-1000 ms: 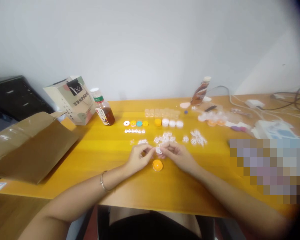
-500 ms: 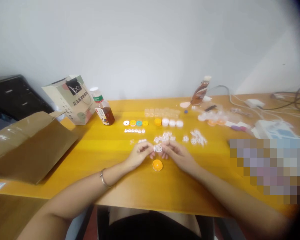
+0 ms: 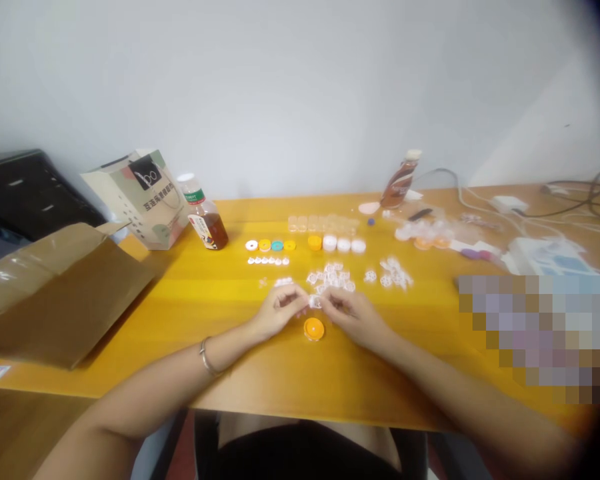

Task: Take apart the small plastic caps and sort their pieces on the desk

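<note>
Between my fingertips is a small white openwork piece (image 3: 315, 302). My left hand (image 3: 281, 311) pinches its left side, and my right hand (image 3: 349, 313) pinches its right side. Just below them an orange round part (image 3: 314, 329) with a pale centre lies on the table. Behind my hands is a loose pile of white pieces (image 3: 333, 272), with more white wheel-like pieces (image 3: 393, 273) to the right. Farther back stand a row of coloured discs (image 3: 277, 246), a row of small white parts (image 3: 265, 261) and several white round parts (image 3: 344, 245).
A cardboard box (image 3: 65, 293), a paper bag (image 3: 150, 200) and a bottle (image 3: 205, 217) stand on the left. Clear square pieces (image 3: 323, 224) lie at the back. Another bottle (image 3: 401, 180), cables and plastic packaging (image 3: 430, 233) are on the right.
My hands have drawn slightly closer together, and the white piece between them has turned, showing less of its face. The view has shifted slightly.
</note>
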{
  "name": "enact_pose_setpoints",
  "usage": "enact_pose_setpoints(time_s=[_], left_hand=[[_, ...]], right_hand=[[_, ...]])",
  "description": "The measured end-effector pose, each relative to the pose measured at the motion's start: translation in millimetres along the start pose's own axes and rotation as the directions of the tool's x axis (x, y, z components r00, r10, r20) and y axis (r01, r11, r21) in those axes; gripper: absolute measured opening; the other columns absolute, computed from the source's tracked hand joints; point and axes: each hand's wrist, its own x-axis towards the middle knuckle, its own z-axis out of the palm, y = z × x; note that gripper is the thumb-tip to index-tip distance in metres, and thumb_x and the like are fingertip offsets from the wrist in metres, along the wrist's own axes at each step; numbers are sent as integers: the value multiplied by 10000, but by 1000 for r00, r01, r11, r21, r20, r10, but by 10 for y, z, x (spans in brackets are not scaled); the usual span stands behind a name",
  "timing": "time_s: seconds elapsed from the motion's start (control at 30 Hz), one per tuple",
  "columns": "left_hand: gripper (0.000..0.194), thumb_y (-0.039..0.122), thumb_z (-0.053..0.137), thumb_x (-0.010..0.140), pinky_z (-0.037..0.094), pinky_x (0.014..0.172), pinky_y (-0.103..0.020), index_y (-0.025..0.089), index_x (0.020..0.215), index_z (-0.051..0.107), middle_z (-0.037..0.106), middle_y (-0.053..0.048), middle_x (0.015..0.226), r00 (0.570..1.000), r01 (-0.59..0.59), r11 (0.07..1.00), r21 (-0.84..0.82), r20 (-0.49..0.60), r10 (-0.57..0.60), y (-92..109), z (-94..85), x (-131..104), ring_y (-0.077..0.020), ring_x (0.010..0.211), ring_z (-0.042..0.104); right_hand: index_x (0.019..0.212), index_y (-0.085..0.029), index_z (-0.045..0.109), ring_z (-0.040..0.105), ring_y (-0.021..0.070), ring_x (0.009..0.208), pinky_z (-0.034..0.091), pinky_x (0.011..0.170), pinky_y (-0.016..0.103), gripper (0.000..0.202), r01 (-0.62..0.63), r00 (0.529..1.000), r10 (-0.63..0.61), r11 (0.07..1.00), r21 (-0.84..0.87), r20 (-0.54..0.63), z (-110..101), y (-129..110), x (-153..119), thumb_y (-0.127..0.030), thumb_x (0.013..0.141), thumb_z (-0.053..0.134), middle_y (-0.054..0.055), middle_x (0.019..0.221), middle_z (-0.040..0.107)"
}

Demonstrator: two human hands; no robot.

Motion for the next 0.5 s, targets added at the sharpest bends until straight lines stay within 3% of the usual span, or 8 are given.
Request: enact_pose_setpoints(time_s=[0.23,0.4,0.5], left_hand=[[305,395,550,805,374,535,-194,115,682,554,536,-7,604,997,-70,991,118,-23,74,32,35,-27,-85,547,479],[287,375,549,809,367,539,-196,116,684,560,542,-9,610,995,-85,986,146,-32,90,-1,43,-25,-90,563,479],[304,396,553,801,368,533,-197,117,680,561,544,-10,605,996,-70,986,149,-38,76,-4,51,-25,-91,554,480]], right_hand=[[547,-188,384,333,78,477,270,463,203,199,90,994,-99,982,-166,-51,-5,36,-18,-201,730,461,-51,498,357],[550,-188,389,304,74,463,245,443,197,189,-4,998,5,1000,-27,55,-40,19,5,-220,731,429,-56,499,319],[543,-186,401,318,77,464,250,443,198,189,9,998,-6,999,-35,64,-48,15,6,-217,727,433,-52,496,335]])
